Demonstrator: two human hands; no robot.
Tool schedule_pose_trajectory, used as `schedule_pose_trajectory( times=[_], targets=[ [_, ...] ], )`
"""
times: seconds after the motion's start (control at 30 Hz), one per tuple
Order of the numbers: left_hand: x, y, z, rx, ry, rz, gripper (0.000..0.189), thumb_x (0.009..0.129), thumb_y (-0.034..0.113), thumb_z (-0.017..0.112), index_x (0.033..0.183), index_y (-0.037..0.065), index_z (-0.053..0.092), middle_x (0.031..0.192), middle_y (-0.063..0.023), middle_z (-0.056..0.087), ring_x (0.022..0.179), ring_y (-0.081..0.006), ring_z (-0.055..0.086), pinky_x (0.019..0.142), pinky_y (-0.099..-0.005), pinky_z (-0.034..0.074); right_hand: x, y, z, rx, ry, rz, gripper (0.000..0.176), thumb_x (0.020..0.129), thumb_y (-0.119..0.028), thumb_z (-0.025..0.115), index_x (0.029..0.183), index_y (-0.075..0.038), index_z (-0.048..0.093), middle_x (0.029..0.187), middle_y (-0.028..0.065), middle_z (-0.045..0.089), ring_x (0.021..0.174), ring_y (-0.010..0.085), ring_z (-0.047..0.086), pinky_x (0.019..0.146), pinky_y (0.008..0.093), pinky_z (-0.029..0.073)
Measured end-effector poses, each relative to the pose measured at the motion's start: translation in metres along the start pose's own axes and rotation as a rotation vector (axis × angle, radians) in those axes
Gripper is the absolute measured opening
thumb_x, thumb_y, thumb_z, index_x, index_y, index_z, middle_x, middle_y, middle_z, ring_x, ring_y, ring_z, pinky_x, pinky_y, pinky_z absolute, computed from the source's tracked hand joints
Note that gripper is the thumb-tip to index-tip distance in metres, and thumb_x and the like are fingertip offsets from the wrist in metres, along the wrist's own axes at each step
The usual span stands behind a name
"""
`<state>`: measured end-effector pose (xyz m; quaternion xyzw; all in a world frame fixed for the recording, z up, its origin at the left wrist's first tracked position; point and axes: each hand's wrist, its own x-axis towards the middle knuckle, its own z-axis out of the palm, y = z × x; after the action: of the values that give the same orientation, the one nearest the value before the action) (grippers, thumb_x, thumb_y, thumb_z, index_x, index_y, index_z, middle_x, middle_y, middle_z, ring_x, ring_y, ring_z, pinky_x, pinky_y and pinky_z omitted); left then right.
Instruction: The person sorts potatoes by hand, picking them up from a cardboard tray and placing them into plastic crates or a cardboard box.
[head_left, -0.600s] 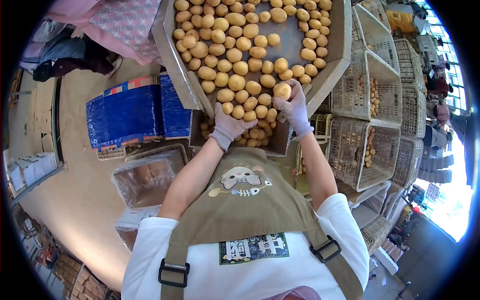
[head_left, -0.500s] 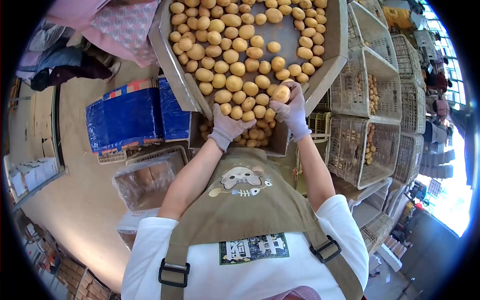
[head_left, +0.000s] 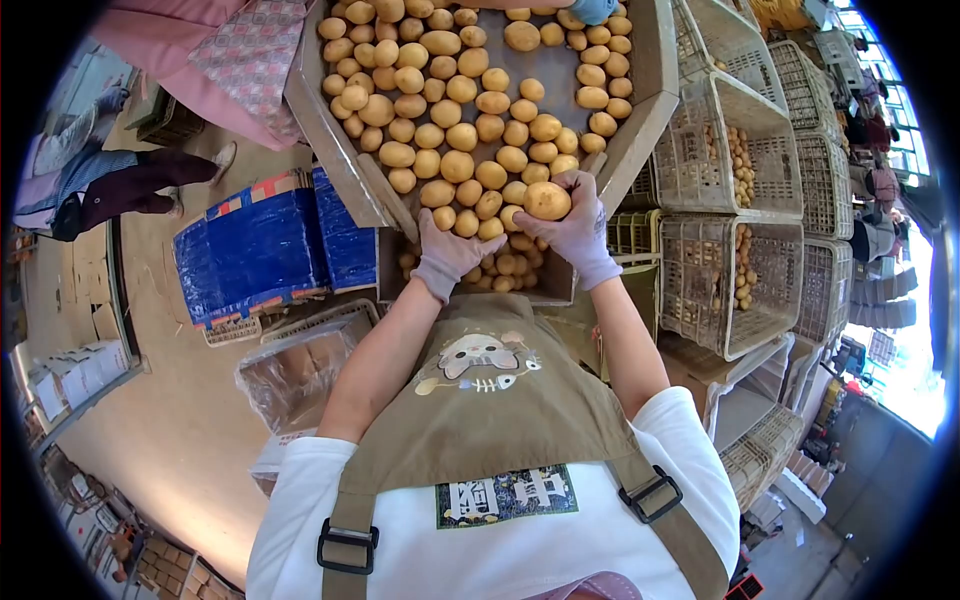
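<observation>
In the head view, a pale-gloved right hand of mine (head_left: pixel 580 230) grips a large potato (head_left: pixel 547 201) at the near end of a metal-sided sorting tray (head_left: pixel 345 165). My left hand (head_left: pixel 447 250), gloved too, rests against the loose potatoes (head_left: pixel 458 166) at the tray's narrow mouth. Its thumb points right and its fingers are apart, closed around nothing. Just below both hands, a box (head_left: pixel 553 287) holds more potatoes, partly hidden by my hands and apron.
Stacked plastic crates (head_left: pixel 690 290), some with potatoes, line the right side. To the left stand a blue-wrapped stack (head_left: pixel 250 250) and a plastic-lined carton (head_left: pixel 300 365). A co-worker's blue glove (head_left: pixel 592 10) reaches over the tray's far end. Another person walks at far left.
My right hand has moved slightly left and down with the potato. My left hand has barely shifted. A co-worker's arm and blue glove have come in at the top.
</observation>
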<state>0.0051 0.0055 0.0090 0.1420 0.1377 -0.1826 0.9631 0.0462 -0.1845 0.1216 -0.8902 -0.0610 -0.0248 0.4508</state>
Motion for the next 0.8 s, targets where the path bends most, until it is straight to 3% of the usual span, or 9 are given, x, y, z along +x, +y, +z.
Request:
schedule_pose_trajectory(
  times=[0.13, 0.2, 0.33, 0.43, 0.53, 0.63, 0.67, 0.73, 0.8],
  targets=[
    [0.003, -0.004, -0.011, 0.451, -0.062, 0.151, 0.077, 0.088, 0.051, 0.064, 0.144, 0.009, 0.034, 0.152, -0.0080, 0.041, 0.139, -0.0277, 0.038, 0.115, -0.0485, 0.033, -0.004, -0.009, 0.002, 0.094, 0.061, 0.031, 0.058, 0.067, -0.026, 0.090, 0.104, -0.004, 0.051, 0.101, 0.0102, 0.063, 0.091, 0.0206, 0.063, 0.079, 0.0348, 0.054],
    [0.004, -0.005, -0.015, 0.442, -0.043, 0.136, 0.076, 0.088, 0.052, 0.062, 0.145, 0.009, 0.034, 0.153, -0.0081, 0.040, 0.140, -0.0283, 0.037, 0.115, -0.0495, 0.032, -0.001, -0.012, 0.011, 0.385, 0.080, 0.019, 0.048, 0.073, -0.015, 0.085, 0.107, -0.003, 0.053, 0.106, 0.0104, 0.063, 0.095, 0.0182, 0.063, 0.081, 0.0323, 0.054],
    [0.003, -0.005, -0.016, -0.099, 0.012, -0.032, 0.076, 0.090, 0.057, 0.054, 0.147, 0.011, 0.033, 0.155, -0.0081, 0.037, 0.142, -0.0310, 0.034, 0.114, -0.0553, 0.031, -0.002, -0.019, 0.006, 0.766, -0.054, 0.251, 0.038, 0.079, 0.001, 0.075, 0.112, -0.001, 0.057, 0.112, 0.0096, 0.064, 0.096, 0.0136, 0.063, 0.079, 0.0262, 0.055],
    [0.000, -0.002, -0.009, -0.269, 0.022, -0.100, 0.077, 0.091, 0.061, 0.048, 0.149, 0.012, 0.031, 0.156, -0.0074, 0.035, 0.143, -0.0328, 0.032, 0.113, -0.0592, 0.030, -0.008, -0.015, 0.003, 0.848, -0.081, 0.373, 0.031, 0.085, -0.005, 0.072, 0.113, 0.001, 0.059, 0.110, 0.0103, 0.066, 0.090, 0.0123, 0.064, 0.069, 0.0241, 0.056],
    [0.002, -0.002, -0.011, -0.204, 0.046, -0.081, 0.078, 0.091, 0.062, 0.048, 0.149, 0.013, 0.032, 0.156, -0.0069, 0.036, 0.143, -0.0332, 0.032, 0.113, -0.0597, 0.030, -0.005, -0.003, -0.001, 0.878, -0.124, 0.457, 0.026, 0.100, -0.026, 0.055, 0.106, -0.001, 0.062, 0.095, 0.0103, 0.067, 0.067, 0.0153, 0.063, 0.059, 0.0272, 0.054],
    [0.006, -0.008, -0.019, 0.253, -0.013, 0.062, 0.070, 0.094, 0.060, 0.037, 0.148, 0.016, 0.035, 0.156, -0.0072, 0.035, 0.144, -0.0348, 0.031, 0.110, -0.0669, 0.030, -0.004, -0.002, 0.003, 0.864, -0.055, 0.511, 0.035, 0.102, -0.034, 0.049, 0.112, -0.003, 0.060, 0.099, 0.0108, 0.068, 0.081, 0.0147, 0.066, 0.052, 0.0252, 0.054],
    [0.007, -0.008, -0.022, 0.437, -0.040, 0.097, 0.069, 0.095, 0.059, 0.036, 0.148, 0.016, 0.036, 0.156, -0.0073, 0.035, 0.144, -0.0353, 0.032, 0.109, -0.0681, 0.030, -0.002, -0.005, -0.001, 1.177, -0.053, 0.676, 0.040, 0.104, -0.037, 0.041, 0.121, -0.006, 0.057, 0.107, 0.0106, 0.066, 0.084, 0.0184, 0.067, 0.062, 0.0298, 0.057],
    [0.006, -0.007, -0.020, 0.776, -0.075, 0.147, 0.067, 0.095, 0.058, 0.037, 0.147, 0.016, 0.037, 0.156, -0.0073, 0.035, 0.143, -0.0358, 0.033, 0.109, -0.0679, 0.031, -0.002, -0.012, -0.005, 1.354, -0.141, 0.582, 0.041, 0.104, -0.037, 0.038, 0.129, -0.007, 0.053, 0.116, 0.0099, 0.063, 0.089, 0.0205, 0.067, 0.072, 0.0339, 0.058],
    [0.004, -0.003, -0.015, 0.534, -0.108, 0.063, 0.067, 0.094, 0.056, 0.045, 0.146, 0.015, 0.038, 0.155, -0.0070, 0.038, 0.141, -0.0345, 0.036, 0.110, -0.0633, 0.033, -0.001, -0.011, -0.008, 1.523, -0.278, 0.448, 0.043, 0.101, -0.022, 0.044, 0.142, -0.009, 0.042, 0.134, 0.0086, 0.053, 0.102, 0.0243, 0.065, 0.092, 0.0395, 0.054]
  ],
)
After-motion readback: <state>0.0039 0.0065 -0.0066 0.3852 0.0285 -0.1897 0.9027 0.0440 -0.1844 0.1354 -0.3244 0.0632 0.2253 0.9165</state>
